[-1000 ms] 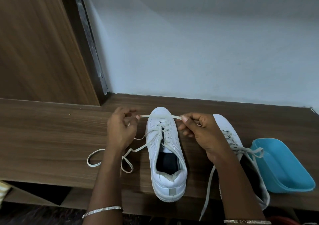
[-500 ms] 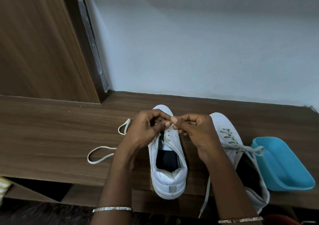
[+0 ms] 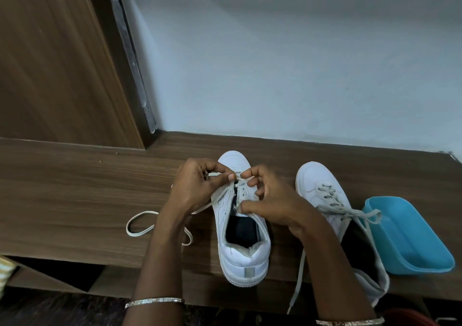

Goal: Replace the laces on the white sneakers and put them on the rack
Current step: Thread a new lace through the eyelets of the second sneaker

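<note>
Two white sneakers stand on the wooden shelf top (image 3: 75, 195), toes toward the wall. The left sneaker (image 3: 243, 248) has only its lowest eyelets threaded with a white lace (image 3: 140, 225), whose loose end loops on the wood at the left. My left hand (image 3: 197, 188) pinches the lace over the toe end of the eyelets. My right hand (image 3: 270, 200) pinches the lace's other end beside it, thumb resting on the tongue. The right sneaker (image 3: 320, 188) is laced with a greyish lace (image 3: 297, 283) that trails off the front edge.
A blue plastic tray (image 3: 410, 238) sits at the right beside the right sneaker, near the shelf's front edge. A wooden door (image 3: 50, 63) and its frame stand at the left, a pale wall behind. An open compartment shows below the shelf top.
Both hands came together from a wide spread to the lower eyelets of the left sneaker. The taut lace span across the toe is gone, and the loose loop at the left shifted.
</note>
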Tool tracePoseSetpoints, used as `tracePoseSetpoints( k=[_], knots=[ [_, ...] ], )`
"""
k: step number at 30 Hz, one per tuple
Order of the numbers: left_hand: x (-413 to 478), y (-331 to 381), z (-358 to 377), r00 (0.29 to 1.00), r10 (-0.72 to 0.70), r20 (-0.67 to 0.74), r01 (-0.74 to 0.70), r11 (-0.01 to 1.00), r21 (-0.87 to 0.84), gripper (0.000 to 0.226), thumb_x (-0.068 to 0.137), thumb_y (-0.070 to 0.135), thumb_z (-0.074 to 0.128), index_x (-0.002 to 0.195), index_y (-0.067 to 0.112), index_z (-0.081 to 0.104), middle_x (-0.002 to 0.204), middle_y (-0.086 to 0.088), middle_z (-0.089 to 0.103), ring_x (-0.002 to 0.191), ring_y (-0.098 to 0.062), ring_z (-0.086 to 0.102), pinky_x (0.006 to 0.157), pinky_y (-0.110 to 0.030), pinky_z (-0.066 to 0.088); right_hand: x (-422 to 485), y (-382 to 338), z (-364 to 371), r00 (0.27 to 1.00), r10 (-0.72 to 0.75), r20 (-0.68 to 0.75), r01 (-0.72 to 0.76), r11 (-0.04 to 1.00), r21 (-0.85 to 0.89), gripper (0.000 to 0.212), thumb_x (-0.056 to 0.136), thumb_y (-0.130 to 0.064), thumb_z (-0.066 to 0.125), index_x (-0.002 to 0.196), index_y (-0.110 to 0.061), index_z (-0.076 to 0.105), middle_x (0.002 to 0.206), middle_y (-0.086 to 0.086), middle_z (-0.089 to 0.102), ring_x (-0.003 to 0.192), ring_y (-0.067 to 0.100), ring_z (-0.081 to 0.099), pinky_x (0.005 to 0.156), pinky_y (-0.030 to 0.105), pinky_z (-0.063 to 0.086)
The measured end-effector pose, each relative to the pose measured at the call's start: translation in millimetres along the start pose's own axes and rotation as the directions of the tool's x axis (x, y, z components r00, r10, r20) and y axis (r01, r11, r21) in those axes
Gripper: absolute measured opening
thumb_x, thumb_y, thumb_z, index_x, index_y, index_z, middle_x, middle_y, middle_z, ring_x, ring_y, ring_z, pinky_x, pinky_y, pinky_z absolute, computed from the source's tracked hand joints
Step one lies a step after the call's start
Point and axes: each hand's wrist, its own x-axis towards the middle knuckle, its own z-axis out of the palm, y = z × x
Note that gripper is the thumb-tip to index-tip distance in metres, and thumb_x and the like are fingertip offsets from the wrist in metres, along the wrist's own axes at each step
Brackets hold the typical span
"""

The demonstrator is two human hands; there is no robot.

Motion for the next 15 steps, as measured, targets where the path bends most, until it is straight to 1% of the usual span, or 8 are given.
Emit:
tracePoseSetpoints(
  k=[2,3,4,6,8,10,12,15],
  knots=[
    [0,2,0,0.999,0.01,0.045,-0.011,0.999,0.039,0.004,0.082,0.023,0.083,0.085,0.021,0.082,0.066,0.013,0.072,0.055,-0.012,0.064,0.054,-0.031,0.051,-1,0,2,0.999,-0.023,0.034,0.028,0.991,-0.134,0.071,0.064,-0.027,0.09,0.119,-0.038,0.047,0.113,-0.012,0.044,0.099,0.007,0.046,0.086,0.028,0.046],
    [0,2,1,0.999,0.006,0.053,-0.009,0.998,0.061,0.003,0.082,0.026,0.083,0.084,0.025,0.082,0.073,0.009,0.075,0.063,-0.022,0.067,0.062,-0.038,0.053,-1,0,4,0.999,-0.04,0.028,0.044,0.982,-0.181,0.074,0.063,-0.031,0.091,0.12,-0.038,0.045,0.111,-0.014,0.041,0.099,0.005,0.045,0.087,0.028,0.045],
    [1,0,1,0.999,0.005,0.053,-0.009,0.997,0.08,0.003,0.081,0.028,0.084,0.083,0.027,0.081,0.076,0.008,0.076,0.065,-0.024,0.067,0.065,-0.04,0.053,0,0,6,0.998,-0.055,0.007,0.055,0.974,-0.218,0.074,0.063,-0.033,0.091,0.12,-0.037,0.044,0.108,-0.016,0.041,0.097,0.004,0.045,0.084,0.026,0.043],
    [1,-2,2,0.999,-0.003,0.054,-0.002,0.995,0.097,0.003,0.081,0.03,0.083,0.082,0.028,0.081,0.075,0.007,0.075,0.062,-0.019,0.064,0.065,-0.038,0.051,0,-2,9,0.995,-0.069,-0.078,0.046,0.962,-0.269,0.065,0.065,-0.036,0.089,0.116,-0.032,0.049,0.099,-0.016,0.048,0.086,0.003,0.049,0.071,0.023,0.041],
    [2,-2,1,0.998,0.002,0.063,-0.01,0.991,0.136,0.003,0.083,0.034,0.082,0.081,0.032,0.08,0.071,0.004,0.074,0.06,-0.021,0.062,0.063,-0.04,0.051,0,-4,8,0.986,-0.069,-0.149,0.026,0.962,-0.272,0.047,0.067,-0.034,0.085,0.107,-0.028,0.061,0.089,-0.012,0.06,0.078,0.005,0.057,0.067,0.026,0.047],
    [2,-3,1,0.998,0.007,0.069,-0.02,0.983,0.182,0.004,0.084,0.036,0.08,0.081,0.033,0.079,0.061,0.008,0.069,0.051,-0.012,0.053,0.058,-0.039,0.047,-1,-5,5,0.978,-0.065,-0.198,0.022,0.976,-0.215,0.025,0.07,-0.026,0.082,0.093,-0.025,0.072,0.077,-0.007,0.069,0.07,0.008,0.065,0.071,0.031,0.057],
    [3,-3,1,0.997,0.001,0.077,-0.017,0.978,0.208,0.007,0.083,0.04,0.079,0.082,0.034,0.079,0.059,0.014,0.067,0.049,-0.004,0.049,0.056,-0.036,0.045,-1,-3,0,0.971,-0.055,-0.232,0.017,0.987,-0.162,0.012,0.071,-0.02,0.079,0.083,-0.023,0.077,0.069,-0.005,0.072,0.066,0.007,0.068,0.074,0.032,0.059],
    [2,-1,4,0.995,0.01,0.096,-0.033,0.97,0.24,0.015,0.078,0.049,0.074,0.081,0.035,0.077,0.07,0.011,0.072,0.057,-0.012,0.059,0.061,-0.044,0.052,-1,1,-3,0.971,-0.032,-0.237,0.008,0.995,-0.098,0.008,0.074,-0.019,0.078,0.081,-0.023,0.08,0.065,-0.007,0.073,0.067,0.007,0.07,0.076,0.035,0.061]
  ],
)
